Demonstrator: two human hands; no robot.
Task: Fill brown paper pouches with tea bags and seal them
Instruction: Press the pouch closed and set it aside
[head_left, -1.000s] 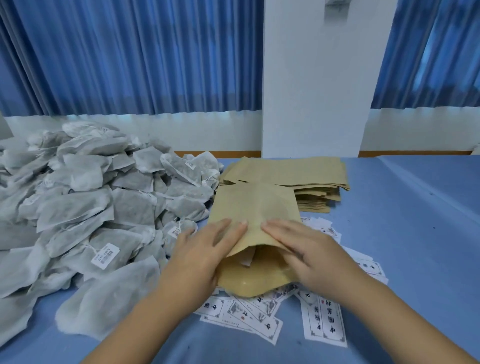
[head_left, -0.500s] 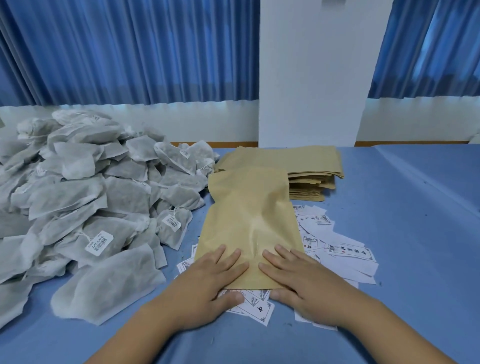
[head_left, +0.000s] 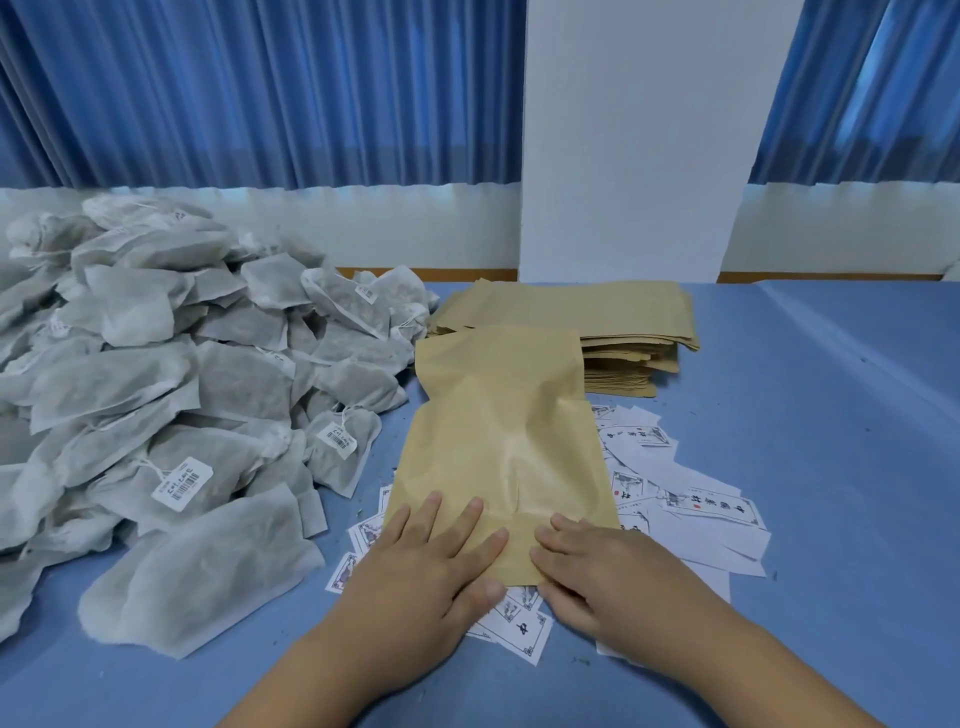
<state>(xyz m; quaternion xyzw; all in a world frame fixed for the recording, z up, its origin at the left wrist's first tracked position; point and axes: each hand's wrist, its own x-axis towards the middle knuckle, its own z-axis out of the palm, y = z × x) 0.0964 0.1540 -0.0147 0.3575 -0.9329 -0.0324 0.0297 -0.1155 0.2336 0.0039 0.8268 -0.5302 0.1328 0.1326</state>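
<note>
Pressing flat, straight fingers (head_left: 462, 519) of left hand (head_left: 431, 566) and right hand (head_left: 608, 571) onto the near edge of the brown paper pouch (head_left: 498, 441), now laid mid-frame on the worktop (head_left: 805, 415), no longer gaping; probably sealing.

Your left hand (head_left: 421, 561) and right hand (head_left: 597, 566) press flat on the near end of a wrinkled brown paper pouch (head_left: 501, 447), which lies over scattered white printed labels (head_left: 691, 509) on the blue table (head_left: 810, 415).
</note>
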